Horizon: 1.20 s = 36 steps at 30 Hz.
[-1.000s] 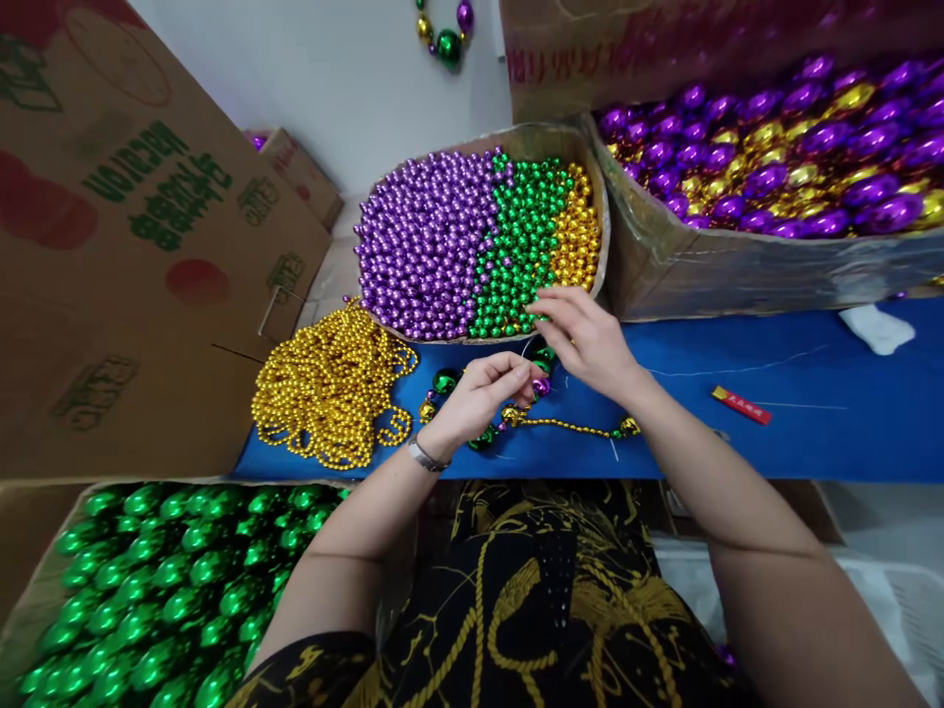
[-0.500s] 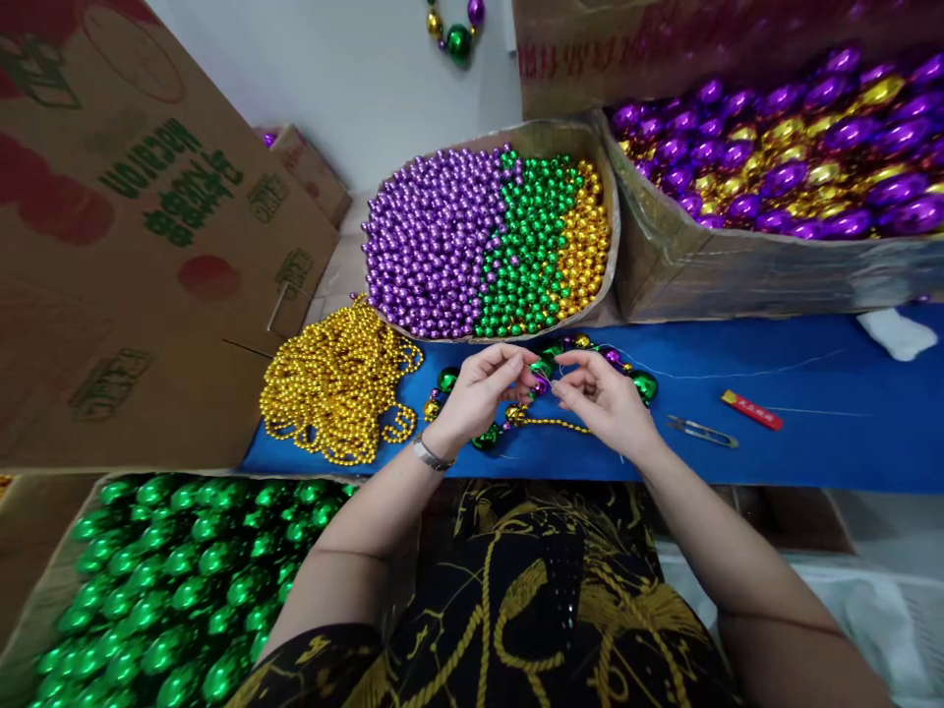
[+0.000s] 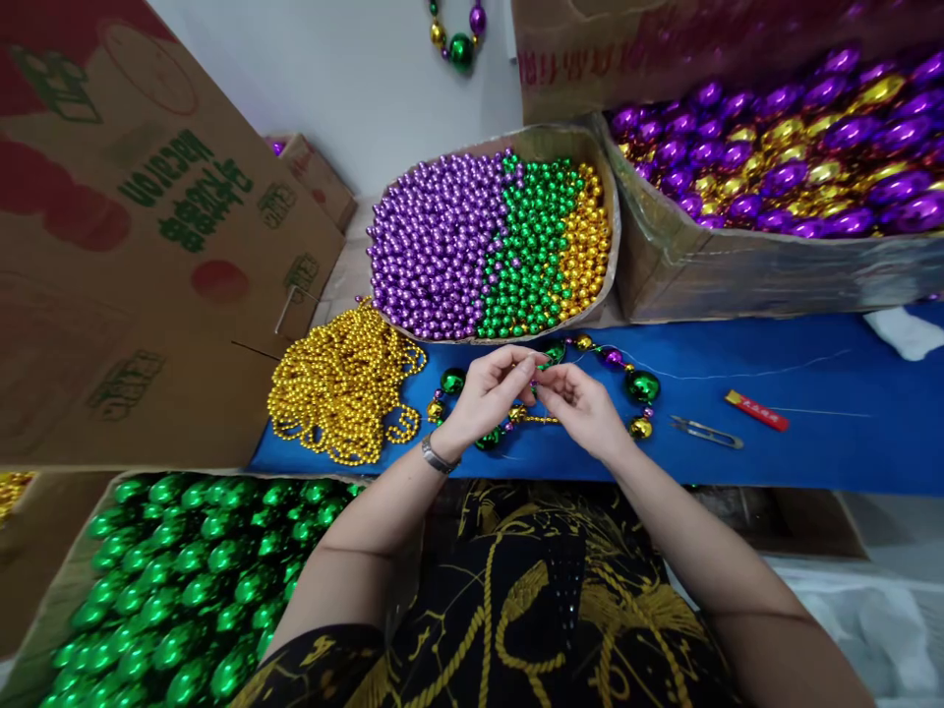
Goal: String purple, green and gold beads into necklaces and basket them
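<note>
My left hand (image 3: 491,391) and my right hand (image 3: 579,405) meet fingertip to fingertip over the blue table, both closed in a pinch. Between them is the thin thread of a bead necklace (image 3: 642,384), mostly hidden by the fingers. The necklace lies in a loose loop around my hands, with large green, gold and purple beads and small ones between. A short run of fine gold bead chain (image 3: 542,420) shows below my fingers. Thread snips (image 3: 706,433) lie to the right of my right hand.
A heap of gold bead chain (image 3: 343,388) lies left. Behind stands a box of small purple, green and gold beads (image 3: 442,246); a larger bead box (image 3: 737,275) is right of it. Green beads (image 3: 184,590) fill a box below left. A red packet (image 3: 756,410) and white cloth (image 3: 904,334) lie right.
My hands were slightly apart with thread loops showing between them. Now my right hand has moved left and its fingertips meet those of my left hand, uncovering more of the necklace's right side.
</note>
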### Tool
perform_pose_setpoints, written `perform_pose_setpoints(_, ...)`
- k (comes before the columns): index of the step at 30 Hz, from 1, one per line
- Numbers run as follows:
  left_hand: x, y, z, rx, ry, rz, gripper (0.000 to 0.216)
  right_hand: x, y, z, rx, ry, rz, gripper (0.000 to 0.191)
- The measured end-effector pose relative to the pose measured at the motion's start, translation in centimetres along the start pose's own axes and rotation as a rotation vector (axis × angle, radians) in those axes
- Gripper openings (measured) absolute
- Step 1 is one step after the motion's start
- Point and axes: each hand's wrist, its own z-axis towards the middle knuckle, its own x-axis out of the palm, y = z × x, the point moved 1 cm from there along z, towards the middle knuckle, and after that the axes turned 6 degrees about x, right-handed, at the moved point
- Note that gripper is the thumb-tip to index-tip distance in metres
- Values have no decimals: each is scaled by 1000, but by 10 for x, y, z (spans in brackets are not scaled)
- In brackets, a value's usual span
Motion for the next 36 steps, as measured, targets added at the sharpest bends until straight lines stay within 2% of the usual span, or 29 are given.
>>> perform_pose_setpoints(3,-1,-5,-3,46,59,64,25,10,-6,8,47,5,124,31)
perform_pose_setpoints(7,-1,-7,-8,56,158,112,25,14,-4,14,-81,-29,-130,20)
perform_pose_setpoints(9,-3,-4,-10,32,132,87,25,12,-1,14,-148,-102,-235,21)
perform_pose_setpoints(11,-6,-1,-10,-1,49,34,25,7,3,13,-154,-159,-266,19)
perform_pose_setpoints(13,-10,3,-9,-32,-14,-15,25,0,9,11,-138,-153,-270,18)
perform_pose_setpoints(16,-12,5,-6,-52,-27,-44,25,-14,19,7,-160,-104,-308,19)
perform_pose_setpoints(19,-14,3,-4,-10,-34,94,27,-28,25,5,-171,-76,-359,20)
perform_pose_setpoints(21,-18,0,-3,77,-81,303,26,-35,22,4,-93,-56,-226,20)
perform_pose_setpoints(23,-23,0,-5,112,-134,454,26,-37,15,3,41,-32,120,22)
perform_pose_setpoints(24,-26,2,-6,78,-139,442,26,-37,10,2,101,-26,334,24)
perform_pose_setpoints(26,-28,9,-9,-68,-110,205,29,-33,2,0,177,-44,715,26)
perform_pose_setpoints(28,-25,16,-11,-209,-73,-157,32,-28,-4,-2,211,-108,947,26)
perform_pose_setpoints(30,-17,20,-12,-273,-71,-439,35,-24,-7,-3,248,-183,1049,24)
perform_pose_setpoints(32,-9,20,-12,-284,-60,-576,39,-21,-9,-4,288,-220,1058,24)
perform_pose_setpoints(36,-4,18,-10,-292,27,-539,40,-23,-11,-4,251,-238,949,33)
